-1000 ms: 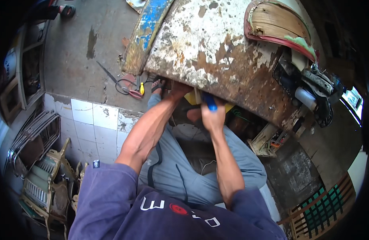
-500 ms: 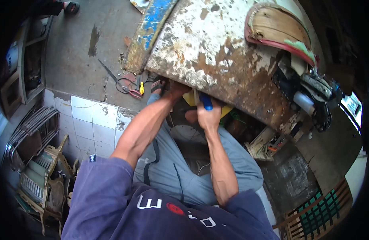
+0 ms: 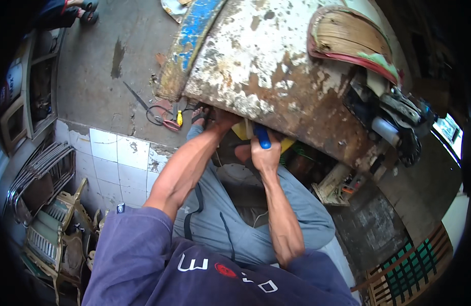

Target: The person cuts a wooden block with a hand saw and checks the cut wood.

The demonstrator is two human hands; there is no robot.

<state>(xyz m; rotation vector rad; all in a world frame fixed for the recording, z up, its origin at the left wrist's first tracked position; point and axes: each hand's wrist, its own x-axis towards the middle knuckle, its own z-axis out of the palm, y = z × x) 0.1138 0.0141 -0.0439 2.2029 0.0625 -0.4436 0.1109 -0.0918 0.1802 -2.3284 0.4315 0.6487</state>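
My right hand (image 3: 266,155) is closed round the blue handle (image 3: 263,136) of a tool, just at the near edge of a worn, paint-stained tabletop (image 3: 251,102). The tool's working end is hidden under that edge, so its kind does not show. My left hand (image 3: 227,118) reaches beneath the same edge, to the left of the handle, with its fingers out of sight. Between the two hands, and to the right of the handle, parts of a yellow thing (image 3: 240,129) peek out below the table.
On the floor at left lie scissors (image 3: 156,115) and a yellow-handled tool (image 3: 180,119). A curved wooden piece with a red rim (image 3: 350,38) and a black power tool (image 3: 393,122) rest on the table. Stacked chair frames (image 3: 44,178) stand at left. Another person's feet (image 3: 88,13) show at top left.
My right hand and the blue handle have shifted slightly back toward me. My left hand stays under the edge. At top left, more of the other person's feet has come into view.
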